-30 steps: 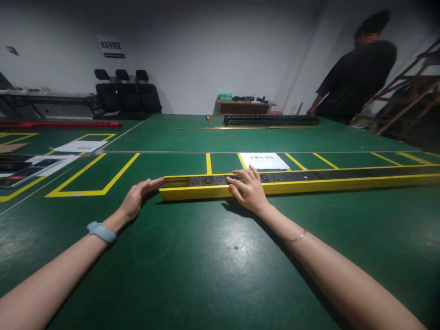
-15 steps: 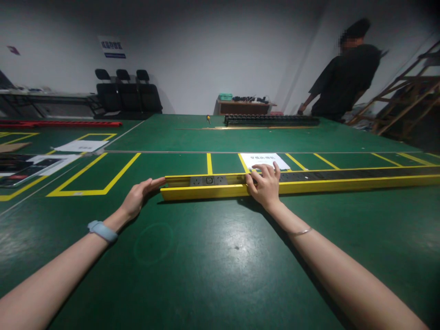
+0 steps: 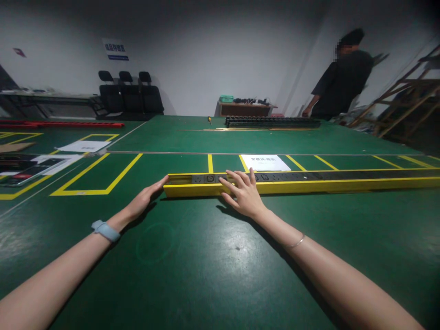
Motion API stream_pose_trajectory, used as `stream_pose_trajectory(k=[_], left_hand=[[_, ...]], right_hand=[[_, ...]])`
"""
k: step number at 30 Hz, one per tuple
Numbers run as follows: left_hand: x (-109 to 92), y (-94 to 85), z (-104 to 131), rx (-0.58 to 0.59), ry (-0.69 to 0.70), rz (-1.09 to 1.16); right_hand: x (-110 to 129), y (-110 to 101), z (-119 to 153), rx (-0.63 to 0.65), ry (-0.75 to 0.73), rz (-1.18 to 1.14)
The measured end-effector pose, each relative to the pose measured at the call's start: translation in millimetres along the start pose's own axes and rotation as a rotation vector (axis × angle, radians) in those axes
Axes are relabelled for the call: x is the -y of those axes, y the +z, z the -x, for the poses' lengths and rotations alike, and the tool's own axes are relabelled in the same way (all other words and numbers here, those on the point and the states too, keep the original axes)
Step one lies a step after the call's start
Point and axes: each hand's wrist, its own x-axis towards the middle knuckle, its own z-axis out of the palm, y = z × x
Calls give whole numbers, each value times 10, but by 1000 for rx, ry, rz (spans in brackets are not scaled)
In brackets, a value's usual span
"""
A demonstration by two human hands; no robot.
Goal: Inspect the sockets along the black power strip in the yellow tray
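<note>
A long yellow channel (image 3: pixel 213 189) lies across the table, a power strip housing by its look. Black socket modules (image 3: pixel 210 178) sit in a row inside it, and a short bare stretch of channel shows at its left end. The fingers of my left hand (image 3: pixel 144 200) are stretched out together, their tips against that left end. My right hand (image 3: pixel 244 195) is spread over the channel's front edge, fingertips on or just above the sockets. It hides part of the row and grips nothing that I can see.
Yellow tape (image 3: pixel 123 174) marks boxes on the green table (image 3: pixel 192 256). A paper sign (image 3: pixel 266 162) lies behind the channel. Farther back are black strips (image 3: pixel 271 122) and a screwdriver (image 3: pixel 209 120). A person (image 3: pixel 343 78) stands at the back right, beside a wooden rack (image 3: pixel 402 94).
My right hand has moved left along the channel and opened wider. The bare gap left of it no longer shows; black modules and my fingers are there. My left hand stays at the end.
</note>
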Motion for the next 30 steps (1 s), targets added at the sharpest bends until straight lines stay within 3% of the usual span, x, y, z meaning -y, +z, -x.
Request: stream_pose_trajectory(k=[12,23,30], left_hand=[[1,-6,-23,-27,-12,45],[-80,43,9,-55,-17,37],[-20,-2,-2,-59,-36,74]], right_hand=[[-42,27,-42,-78,83,-64],[74,-17,-83,117,-87,-178],[-4,-53,-119,34,8,-193]])
